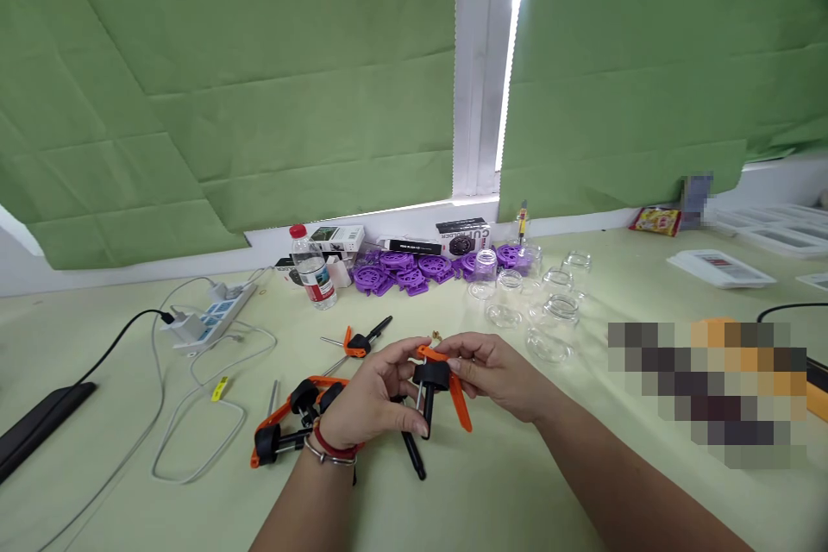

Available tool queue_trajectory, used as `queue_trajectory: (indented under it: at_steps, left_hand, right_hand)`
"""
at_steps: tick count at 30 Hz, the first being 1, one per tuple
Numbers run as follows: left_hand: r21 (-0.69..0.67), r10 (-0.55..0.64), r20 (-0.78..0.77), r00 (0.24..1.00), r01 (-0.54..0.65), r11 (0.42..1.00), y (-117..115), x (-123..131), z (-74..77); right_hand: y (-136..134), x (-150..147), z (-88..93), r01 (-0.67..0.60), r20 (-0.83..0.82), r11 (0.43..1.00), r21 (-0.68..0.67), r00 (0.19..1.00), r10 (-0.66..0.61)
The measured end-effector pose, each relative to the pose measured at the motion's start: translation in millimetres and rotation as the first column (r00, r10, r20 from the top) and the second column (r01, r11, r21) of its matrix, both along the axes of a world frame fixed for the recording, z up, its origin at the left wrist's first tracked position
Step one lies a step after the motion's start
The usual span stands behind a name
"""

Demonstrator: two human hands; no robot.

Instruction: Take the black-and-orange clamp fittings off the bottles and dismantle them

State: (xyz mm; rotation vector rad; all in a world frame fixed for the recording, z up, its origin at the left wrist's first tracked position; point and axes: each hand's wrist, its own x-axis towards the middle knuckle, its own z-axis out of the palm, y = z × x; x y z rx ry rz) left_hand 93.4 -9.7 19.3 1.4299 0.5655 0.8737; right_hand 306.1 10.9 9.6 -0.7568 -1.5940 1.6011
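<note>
Both my hands hold a small orange and black clamp (435,388) just above the pale green table (504,483). My left hand (372,401) wraps its black handle from the left, fingers curled. My right hand (495,373) pinches the clamp's orange top and black pad from the right. A second orange and black clamp (285,424) lies on the table beside my left wrist. A third small clamp (359,342) lies just beyond my hands.
Several clear glass jars (549,315) stand at the right back. Purple plastic parts (404,269), a water bottle (312,269) and small boxes (462,237) line the window sill edge. A power strip (213,315) with white cables lies left. White trays (721,267) sit far right.
</note>
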Motion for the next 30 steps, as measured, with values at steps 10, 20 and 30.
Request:
queue_trajectory:
  at_steps: [10, 20, 30]
  left_hand:
    - [-0.036, 0.131, 0.015, 0.991, -0.131, 0.991, 3, -1, -11.3]
    - [-0.171, -0.120, -0.078, 0.990, 0.105, 0.980, 2, 1, -19.0]
    - [-0.235, -0.176, 0.219, 0.960, 0.227, 0.945, 5, 17, -32.8]
  right_hand:
    - [-4, 0, -3.3, -0.112, 0.020, 0.992, -0.058, 0.993, 0.114]
    - [-2, -15, -16.2, 0.044, -0.037, 0.984, -0.175, 0.998, -0.051]
    - [-9, -26, -14.1, 0.299, 0.012, 0.954, 0.001, 0.954, -0.299]
